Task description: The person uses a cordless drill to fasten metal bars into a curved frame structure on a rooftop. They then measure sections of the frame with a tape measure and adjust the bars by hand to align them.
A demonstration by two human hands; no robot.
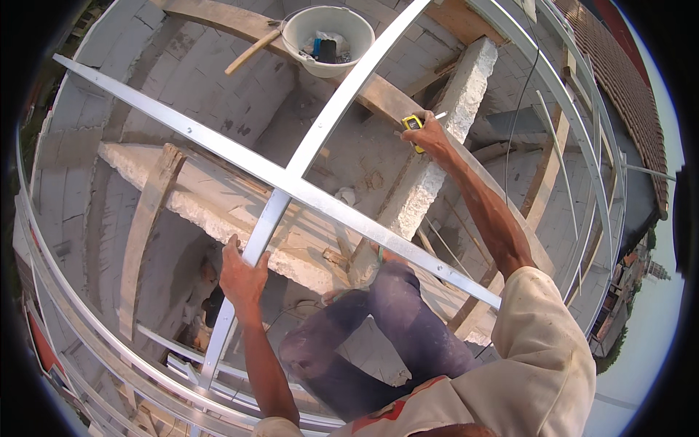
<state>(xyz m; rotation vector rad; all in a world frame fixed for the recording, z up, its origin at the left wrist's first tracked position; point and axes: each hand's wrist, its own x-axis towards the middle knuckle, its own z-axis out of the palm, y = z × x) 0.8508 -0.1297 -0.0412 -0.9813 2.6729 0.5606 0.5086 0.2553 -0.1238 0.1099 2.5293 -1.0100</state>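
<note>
My left hand (244, 282) is wrapped around a silver metal bar (268, 222), which slants from lower left to upper right. Across it lies a second silver bar (218, 151), the two meeting ahead of my knees. Further out, my right hand (432, 138) grips a yellow and black tape measure (411, 125). A thin white stick (441, 115), perhaps a pencil or marker, pokes out beside the fingers of that hand. No drawn-out tape blade can be made out. My bent legs (393, 313) rest near a rough concrete beam (291, 268).
A white bucket (293, 36) with small items inside stands on a curved-looking plank (393, 98), a wooden handle (251, 52) beside it. A rough concrete beam (466, 95) runs at right. Block walls (211, 87) drop below the frame. A tiled roof (619, 73) lies far right.
</note>
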